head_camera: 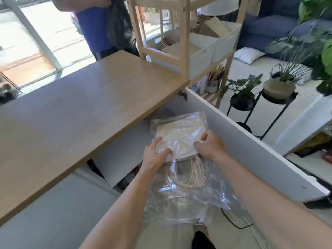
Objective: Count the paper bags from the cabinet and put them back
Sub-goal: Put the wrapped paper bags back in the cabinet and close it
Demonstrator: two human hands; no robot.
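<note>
Head view: left hand point(156, 154) grips the wrapped paper bags point(181, 132) by their left edge, thumb on top. Right hand point(211, 145) curls tight on the right edge, just below the bench point(80, 108), beside the open cabinet door point(251, 141).

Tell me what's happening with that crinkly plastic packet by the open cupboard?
A person holds a pack of paper bags, wrapped in clear plastic, beside the open cabinet door below the wooden counter. The left hand grips the pack's near left edge and the right hand pinches the plastic on the right. The bags' cord handles hang toward the person. One picture cannot tell whether the pack is coming out or going back.
</note>
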